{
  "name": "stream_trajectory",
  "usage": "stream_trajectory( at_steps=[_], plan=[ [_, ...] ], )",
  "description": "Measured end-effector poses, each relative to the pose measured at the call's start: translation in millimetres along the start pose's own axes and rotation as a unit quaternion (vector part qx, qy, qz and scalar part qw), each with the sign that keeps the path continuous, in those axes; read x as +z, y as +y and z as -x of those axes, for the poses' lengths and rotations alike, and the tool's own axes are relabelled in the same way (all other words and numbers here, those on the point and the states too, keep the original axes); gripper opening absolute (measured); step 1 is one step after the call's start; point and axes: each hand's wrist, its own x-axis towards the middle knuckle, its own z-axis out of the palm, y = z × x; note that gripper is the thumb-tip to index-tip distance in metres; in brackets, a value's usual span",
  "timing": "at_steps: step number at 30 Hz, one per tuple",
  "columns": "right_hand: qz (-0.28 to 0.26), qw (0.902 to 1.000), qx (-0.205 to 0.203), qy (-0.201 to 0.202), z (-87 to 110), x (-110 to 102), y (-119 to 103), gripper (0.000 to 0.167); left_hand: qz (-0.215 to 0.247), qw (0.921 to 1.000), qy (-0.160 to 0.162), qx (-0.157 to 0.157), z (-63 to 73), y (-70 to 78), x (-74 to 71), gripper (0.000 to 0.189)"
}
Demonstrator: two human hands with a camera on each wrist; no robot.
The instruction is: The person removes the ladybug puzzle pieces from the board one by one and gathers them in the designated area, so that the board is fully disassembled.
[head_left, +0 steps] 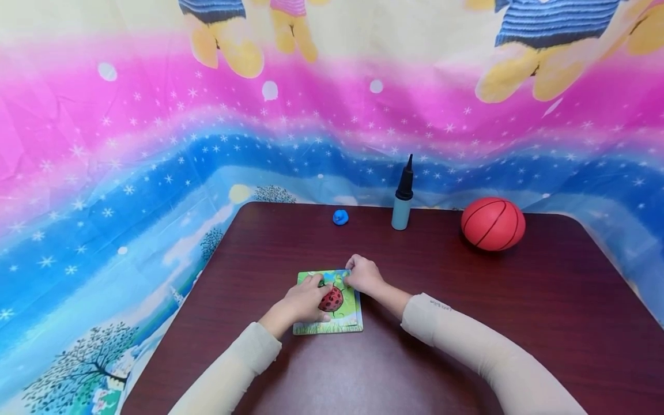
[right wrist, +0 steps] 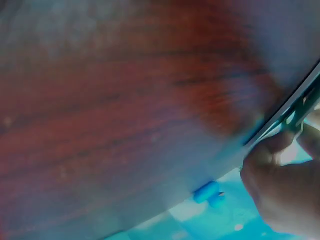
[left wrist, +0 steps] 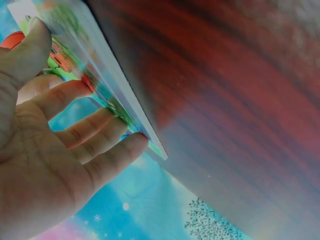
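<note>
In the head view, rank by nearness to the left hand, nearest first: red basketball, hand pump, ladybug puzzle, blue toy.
1. Ladybug puzzle, touching the left hand
2. Blue toy, beyond it
3. Hand pump, right of the toy
4. Red basketball, far right

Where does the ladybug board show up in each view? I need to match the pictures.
Head: board at lower centre, with the left hand over its left side and the right hand at its far right corner.
Left wrist: board at upper left, edge slanting down rightward.
Right wrist: board at right edge, nearly edge-on.
Shared landmark: the dark red table.
</note>
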Motion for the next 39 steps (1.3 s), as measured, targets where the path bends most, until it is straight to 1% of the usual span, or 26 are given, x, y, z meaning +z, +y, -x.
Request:
stream_trajectory(
  at_steps=[2,4,9,14,16,19,23,27,33,39],
  plan=[
    [-0.024,0.9993,0.024,-0.015,-3.4,-1.8,1.7,0.020,-0.003,1.0000,-0.002,-0.001,0.1,-0.1,-0.3,0.075],
    [-0.035,0.9980,0.041,-0.031,-5.6,-4.2,1.8,0.019,-0.005,1.0000,-0.003,-0.002,0.1,-0.5,-0.4,0.076],
    [-0.040,0.9966,0.050,-0.052,-5.6,-7.2,0.5,0.018,0.000,1.0000,-0.001,0.003,1.6,-1.8,2.0,0.079],
    [-0.049,0.9947,0.070,-0.058,-5.2,-7.4,-0.3,0.019,0.008,0.9998,0.011,0.015,3.8,-4.9,4.6,0.080],
    [-0.043,0.9955,0.064,-0.055,-5.3,-7.5,-0.5,0.019,0.007,0.9998,0.012,0.017,4.4,-5.3,4.8,0.080],
    [-0.031,0.9974,0.043,-0.048,-4.8,-7.4,-0.6,0.019,0.001,0.9998,0.013,0.016,4.6,-5.0,4.8,0.079],
    [-0.018,0.9987,0.028,-0.040,-4.6,-6.2,-0.8,0.019,-0.017,0.9998,0.007,0.012,3.8,-4.4,5.2,0.079],
    [-0.016,0.9989,0.027,-0.033,-5.9,-4.3,-0.2,0.019,-0.026,0.9996,0.002,0.007,3.1,-3.3,6.9,0.079],
    [-0.029,0.9982,0.039,-0.035,-7.1,-4.3,0.9,0.016,-0.014,0.9999,-0.007,0.001,3.2,-3.3,7.4,0.079],
    [-0.027,0.9981,0.037,-0.042,-7.7,-5.0,2.2,0.016,0.000,0.9999,-0.012,0.001,2.8,-2.8,4.3,0.077]
  ],
)
